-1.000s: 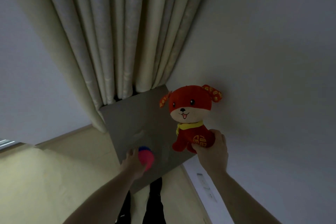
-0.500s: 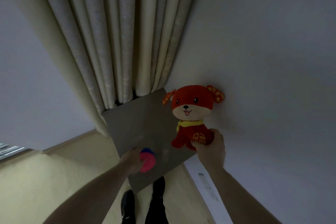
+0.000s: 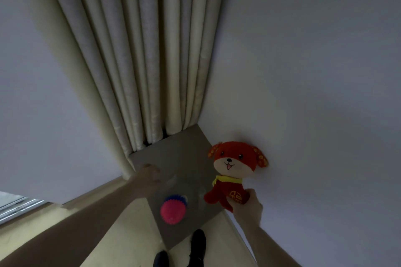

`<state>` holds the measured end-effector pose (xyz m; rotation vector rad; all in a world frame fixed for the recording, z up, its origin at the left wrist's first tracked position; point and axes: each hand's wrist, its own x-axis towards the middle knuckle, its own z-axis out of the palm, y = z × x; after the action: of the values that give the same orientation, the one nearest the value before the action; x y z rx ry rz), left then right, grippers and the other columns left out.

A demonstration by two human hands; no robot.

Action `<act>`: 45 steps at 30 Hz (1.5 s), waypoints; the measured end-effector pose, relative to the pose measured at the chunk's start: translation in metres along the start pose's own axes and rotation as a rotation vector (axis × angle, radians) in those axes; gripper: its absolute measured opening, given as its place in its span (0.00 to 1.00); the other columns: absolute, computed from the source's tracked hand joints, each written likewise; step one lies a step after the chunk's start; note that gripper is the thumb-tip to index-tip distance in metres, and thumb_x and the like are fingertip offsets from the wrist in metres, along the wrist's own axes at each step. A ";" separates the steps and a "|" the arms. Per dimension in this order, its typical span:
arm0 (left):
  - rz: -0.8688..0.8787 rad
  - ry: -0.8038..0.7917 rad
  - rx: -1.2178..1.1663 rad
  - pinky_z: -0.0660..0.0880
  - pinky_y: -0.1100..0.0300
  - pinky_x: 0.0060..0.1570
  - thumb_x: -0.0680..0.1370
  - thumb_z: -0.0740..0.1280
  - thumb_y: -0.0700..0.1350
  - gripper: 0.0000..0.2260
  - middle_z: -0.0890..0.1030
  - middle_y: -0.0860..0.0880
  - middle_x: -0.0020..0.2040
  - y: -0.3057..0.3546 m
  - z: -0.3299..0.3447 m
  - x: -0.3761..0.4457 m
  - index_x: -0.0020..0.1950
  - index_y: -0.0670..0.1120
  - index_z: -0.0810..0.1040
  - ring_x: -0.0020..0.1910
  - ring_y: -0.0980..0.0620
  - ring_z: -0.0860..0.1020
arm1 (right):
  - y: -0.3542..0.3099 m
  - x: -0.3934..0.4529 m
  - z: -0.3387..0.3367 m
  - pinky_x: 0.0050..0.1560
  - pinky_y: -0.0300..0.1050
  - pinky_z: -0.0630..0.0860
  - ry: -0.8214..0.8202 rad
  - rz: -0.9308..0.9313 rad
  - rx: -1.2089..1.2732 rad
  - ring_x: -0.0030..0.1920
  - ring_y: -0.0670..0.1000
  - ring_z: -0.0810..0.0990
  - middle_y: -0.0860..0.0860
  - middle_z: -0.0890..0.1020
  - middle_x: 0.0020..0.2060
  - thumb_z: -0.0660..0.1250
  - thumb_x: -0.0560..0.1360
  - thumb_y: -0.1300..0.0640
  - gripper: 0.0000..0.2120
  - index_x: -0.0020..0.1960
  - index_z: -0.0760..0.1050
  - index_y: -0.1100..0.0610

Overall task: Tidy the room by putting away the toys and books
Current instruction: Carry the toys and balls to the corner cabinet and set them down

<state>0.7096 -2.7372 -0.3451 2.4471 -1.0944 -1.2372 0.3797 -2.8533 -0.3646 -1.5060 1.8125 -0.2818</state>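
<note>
A red plush dog [image 3: 235,165] with a yellow scarf sits upright on the right edge of a grey cabinet top [image 3: 180,156], leaning on the white wall. My right hand [image 3: 247,208] grips its lower body from below. A pink and blue spiky ball [image 3: 173,210] lies free on the grey top near its front edge. My left hand [image 3: 149,173] is apart from the ball, up at the top's left edge, holding nothing; it is blurred.
Cream curtains [image 3: 141,71] hang down to the back of the grey top. A white wall [image 3: 314,71] closes the right side. Below are a pale wood floor [image 3: 112,245], my dark shoes [image 3: 196,245] and a window track [image 3: 13,206] at far left.
My left hand let go of the spiky ball, which now lies on the grey top, and moved up and left to the edge. My right hand still holds the plush dog against the wall.
</note>
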 end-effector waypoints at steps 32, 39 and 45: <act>0.090 0.069 0.036 0.73 0.58 0.58 0.80 0.71 0.48 0.18 0.68 0.52 0.72 -0.021 0.020 0.061 0.69 0.51 0.76 0.65 0.50 0.75 | 0.047 0.103 0.128 0.41 0.52 0.84 -0.029 0.321 0.122 0.43 0.52 0.82 0.51 0.81 0.52 0.69 0.68 0.30 0.29 0.63 0.70 0.45; 0.139 0.016 -0.018 0.71 0.58 0.60 0.79 0.71 0.48 0.18 0.66 0.52 0.68 0.009 0.009 0.054 0.68 0.49 0.75 0.63 0.51 0.70 | 0.020 0.018 0.113 0.36 0.46 0.75 -0.164 0.433 0.334 0.39 0.53 0.81 0.53 0.82 0.41 0.71 0.76 0.48 0.10 0.48 0.72 0.52; 0.162 -0.014 -0.037 0.74 0.53 0.64 0.75 0.75 0.51 0.22 0.68 0.49 0.67 0.019 -0.006 0.036 0.67 0.46 0.76 0.64 0.48 0.73 | -0.041 0.003 0.092 0.55 0.50 0.79 -0.241 -0.039 0.167 0.53 0.49 0.80 0.47 0.80 0.53 0.69 0.77 0.52 0.08 0.55 0.78 0.49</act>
<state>0.7180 -2.7758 -0.3544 2.2748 -1.2345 -1.2147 0.4711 -2.8413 -0.4045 -1.3957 1.5336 -0.2523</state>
